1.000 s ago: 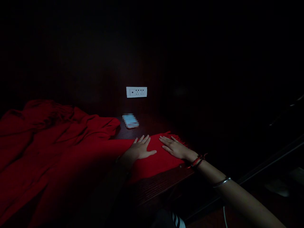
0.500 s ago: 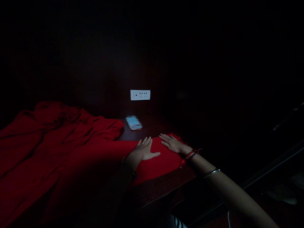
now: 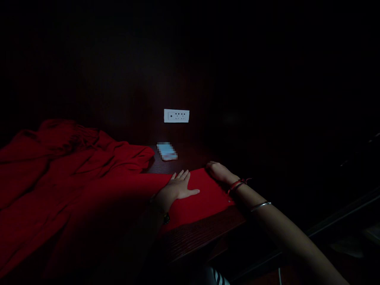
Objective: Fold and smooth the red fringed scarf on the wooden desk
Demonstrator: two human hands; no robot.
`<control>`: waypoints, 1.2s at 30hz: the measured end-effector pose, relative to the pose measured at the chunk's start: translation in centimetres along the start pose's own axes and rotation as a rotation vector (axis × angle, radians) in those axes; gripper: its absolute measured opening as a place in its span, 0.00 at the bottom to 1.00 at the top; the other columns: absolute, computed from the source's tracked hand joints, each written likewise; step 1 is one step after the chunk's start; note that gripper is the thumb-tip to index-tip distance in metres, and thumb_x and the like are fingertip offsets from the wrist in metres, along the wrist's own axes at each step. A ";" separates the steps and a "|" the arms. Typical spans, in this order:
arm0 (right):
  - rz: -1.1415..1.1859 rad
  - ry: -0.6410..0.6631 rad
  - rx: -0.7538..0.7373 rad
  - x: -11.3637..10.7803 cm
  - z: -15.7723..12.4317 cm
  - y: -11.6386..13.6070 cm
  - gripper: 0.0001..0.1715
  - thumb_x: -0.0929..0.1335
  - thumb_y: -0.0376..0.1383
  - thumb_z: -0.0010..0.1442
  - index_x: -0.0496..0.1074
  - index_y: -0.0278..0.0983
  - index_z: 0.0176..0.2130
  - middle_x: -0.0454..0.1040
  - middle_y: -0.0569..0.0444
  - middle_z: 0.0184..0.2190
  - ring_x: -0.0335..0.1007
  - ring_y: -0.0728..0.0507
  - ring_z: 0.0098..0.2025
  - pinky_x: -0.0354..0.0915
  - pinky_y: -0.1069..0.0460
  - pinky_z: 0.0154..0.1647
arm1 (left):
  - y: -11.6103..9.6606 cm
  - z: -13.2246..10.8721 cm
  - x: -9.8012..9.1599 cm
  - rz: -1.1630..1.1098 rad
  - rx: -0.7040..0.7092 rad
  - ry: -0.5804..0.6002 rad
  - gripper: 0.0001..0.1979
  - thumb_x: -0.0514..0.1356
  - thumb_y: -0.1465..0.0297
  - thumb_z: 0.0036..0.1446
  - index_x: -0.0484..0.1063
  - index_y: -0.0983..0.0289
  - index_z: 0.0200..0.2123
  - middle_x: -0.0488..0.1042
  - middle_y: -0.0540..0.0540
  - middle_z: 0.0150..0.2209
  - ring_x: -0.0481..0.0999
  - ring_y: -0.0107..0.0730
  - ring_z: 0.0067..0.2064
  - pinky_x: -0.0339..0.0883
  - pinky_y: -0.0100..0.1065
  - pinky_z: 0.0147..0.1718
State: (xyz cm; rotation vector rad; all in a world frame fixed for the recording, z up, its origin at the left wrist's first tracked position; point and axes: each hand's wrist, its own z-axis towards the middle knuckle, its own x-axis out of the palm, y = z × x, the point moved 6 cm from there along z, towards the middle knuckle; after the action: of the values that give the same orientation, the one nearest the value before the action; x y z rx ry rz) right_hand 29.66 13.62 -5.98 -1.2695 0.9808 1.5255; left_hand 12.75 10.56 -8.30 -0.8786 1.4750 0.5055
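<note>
A large red cloth (image 3: 74, 178) lies spread over a dark wooden table (image 3: 196, 237), bunched up at the left and flat at its right end. My left hand (image 3: 178, 188) rests flat on that flat end, fingers stretched out. My right hand (image 3: 218, 172) is at the cloth's far right corner with its fingers curled over the fringed edge, gripping it. A red string band and a metal bangle sit on my right wrist.
A white wall socket (image 3: 176, 116) is set in the dark back wall. A small pale flat object (image 3: 167, 151) lies on the table behind the cloth. The table's front edge runs below my hands. The room is very dark.
My right hand, flat on the cloth before, has slid to the far right edge and curled its fingers around it. My left hand stays flat in place.
</note>
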 end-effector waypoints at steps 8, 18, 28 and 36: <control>-0.024 -0.091 0.117 -2.2 0.3 -1.4 0.17 0.58 0.25 0.53 0.70 0.32 0.39 0.71 0.48 0.39 0.66 0.47 0.41 0.58 0.57 0.41 | 0.1 0.2 0.1 -0.001 -0.002 -0.002 0.48 0.40 0.41 0.44 0.39 0.70 0.59 0.36 0.61 0.61 0.36 0.44 0.61 0.33 0.46 0.55; -0.050 0.141 0.386 -0.2 1.0 -3.9 0.17 0.60 0.23 0.49 0.73 0.27 0.37 0.73 0.35 0.34 0.71 0.40 0.36 0.63 0.53 0.33 | -0.1 -0.3 -0.2 -0.006 -0.004 0.017 0.47 0.40 0.41 0.45 0.38 0.68 0.59 0.35 0.60 0.61 0.35 0.44 0.61 0.34 0.46 0.55; -0.004 0.104 0.154 -0.1 2.3 0.6 0.18 0.60 0.26 0.52 0.73 0.39 0.38 0.74 0.53 0.38 0.68 0.48 0.42 0.60 0.59 0.40 | 0.1 0.1 0.0 -0.018 -0.002 -0.004 0.47 0.41 0.41 0.44 0.39 0.68 0.59 0.36 0.61 0.61 0.36 0.45 0.61 0.34 0.47 0.55; -0.085 0.029 0.388 -1.2 -1.4 -5.0 0.21 0.59 0.21 0.48 0.70 0.27 0.41 0.71 0.38 0.39 0.68 0.42 0.41 0.61 0.54 0.38 | -0.4 -0.5 -0.5 -0.023 -0.003 0.026 0.46 0.41 0.42 0.45 0.39 0.69 0.59 0.35 0.61 0.61 0.35 0.43 0.61 0.34 0.46 0.55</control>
State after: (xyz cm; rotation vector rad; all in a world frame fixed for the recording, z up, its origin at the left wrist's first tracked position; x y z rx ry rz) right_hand 34.89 13.52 -5.15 -1.0429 1.1610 1.1831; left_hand 12.69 10.05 -7.65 -0.9070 1.4865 0.4806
